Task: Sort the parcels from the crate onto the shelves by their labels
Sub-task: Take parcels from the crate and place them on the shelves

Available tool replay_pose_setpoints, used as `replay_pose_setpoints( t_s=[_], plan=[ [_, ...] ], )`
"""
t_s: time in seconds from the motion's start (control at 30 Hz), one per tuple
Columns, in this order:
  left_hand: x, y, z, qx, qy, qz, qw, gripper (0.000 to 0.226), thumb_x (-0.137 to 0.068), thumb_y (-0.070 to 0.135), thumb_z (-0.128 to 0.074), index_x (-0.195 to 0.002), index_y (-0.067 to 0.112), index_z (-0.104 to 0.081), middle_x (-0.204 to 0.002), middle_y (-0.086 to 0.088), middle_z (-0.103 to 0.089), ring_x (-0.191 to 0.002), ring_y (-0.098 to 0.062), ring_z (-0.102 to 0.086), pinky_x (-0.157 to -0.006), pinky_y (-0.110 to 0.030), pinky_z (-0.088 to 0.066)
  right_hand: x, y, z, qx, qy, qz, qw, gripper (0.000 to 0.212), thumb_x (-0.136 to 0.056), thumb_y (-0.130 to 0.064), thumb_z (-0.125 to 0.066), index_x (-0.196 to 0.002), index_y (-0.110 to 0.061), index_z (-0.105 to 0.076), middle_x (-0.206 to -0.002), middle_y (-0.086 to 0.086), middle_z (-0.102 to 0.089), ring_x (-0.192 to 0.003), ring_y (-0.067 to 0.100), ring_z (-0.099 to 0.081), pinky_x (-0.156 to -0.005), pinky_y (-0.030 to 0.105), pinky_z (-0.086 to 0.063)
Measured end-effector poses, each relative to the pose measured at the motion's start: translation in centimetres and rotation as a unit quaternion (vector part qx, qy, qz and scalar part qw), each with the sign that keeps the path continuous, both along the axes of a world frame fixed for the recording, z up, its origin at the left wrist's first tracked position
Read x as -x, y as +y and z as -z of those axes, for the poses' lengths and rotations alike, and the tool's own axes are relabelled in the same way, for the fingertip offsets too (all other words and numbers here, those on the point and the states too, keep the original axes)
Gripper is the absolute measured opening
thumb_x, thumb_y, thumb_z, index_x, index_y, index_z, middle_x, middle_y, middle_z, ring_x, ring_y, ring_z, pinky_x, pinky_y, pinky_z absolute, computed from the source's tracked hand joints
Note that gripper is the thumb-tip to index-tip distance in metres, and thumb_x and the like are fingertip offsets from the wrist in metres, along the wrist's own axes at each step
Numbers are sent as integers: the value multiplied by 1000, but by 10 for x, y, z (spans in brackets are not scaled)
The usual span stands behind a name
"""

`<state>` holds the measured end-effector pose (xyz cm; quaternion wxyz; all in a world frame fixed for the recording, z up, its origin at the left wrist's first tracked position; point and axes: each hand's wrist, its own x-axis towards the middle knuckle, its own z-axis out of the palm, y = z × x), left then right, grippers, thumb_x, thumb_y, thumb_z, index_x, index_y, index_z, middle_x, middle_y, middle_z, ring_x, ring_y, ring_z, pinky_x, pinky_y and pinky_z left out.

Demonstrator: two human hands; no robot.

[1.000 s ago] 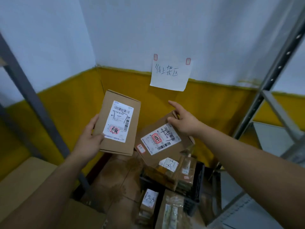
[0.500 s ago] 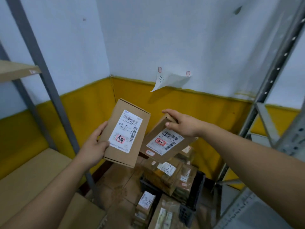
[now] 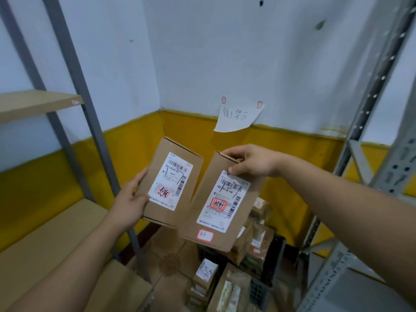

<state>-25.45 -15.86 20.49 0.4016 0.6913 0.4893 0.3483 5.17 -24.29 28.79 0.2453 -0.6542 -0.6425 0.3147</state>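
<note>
Left hand [image 3: 128,204] grips left box [image 3: 172,183], right hand [image 3: 253,163] pinches right box's [image 3: 221,221] top; hold both labels [image 3: 222,194] facing you (compare the handwritten codes) before choosing a shelf [image 3: 33,103].

At frame centre, the left hand [image 3: 129,202] holds one parcel [image 3: 173,183]; the right hand [image 3: 252,163] grips another parcel [image 3: 222,203] beside it.

Brown cardboard left parcel [image 3: 171,200] and right parcel [image 3: 245,212], white labels facing the camera, are held side by side and tilt toward one o'clock. The black crate [image 3: 278,246] at five o'clock holds more.
</note>
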Motion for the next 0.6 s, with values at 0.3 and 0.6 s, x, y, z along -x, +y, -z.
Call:
replay_pose_setpoints(
  t_s=[0.3, 0.6],
  plan=[
    [50, -5, -2, 28, -95, 25, 995, 63, -95, 1, -49, -142, 42, -38, -121, 13, -53, -96, 0, -57, -65, -18, -49, 85, 16, 0, -98, -135, 114, 979, 57, -97, -46, -55, -150, -36, -33, -133, -1, -56, -110, 15, -53, -90, 30, -45],
    [80, -14, 13, 107, -116, 111, 981, 63, -82, 38, -66, -140, 34, -43, -113, 15, -57, -90, -12, -67, -62, -23, -57, 143, 17, 28, -80, -250, 152, 953, 55, -96, -54, -52, -143, -26, -44, -135, 0, -54, -117, 19, -53, -91, 33, -46]
  ],
)
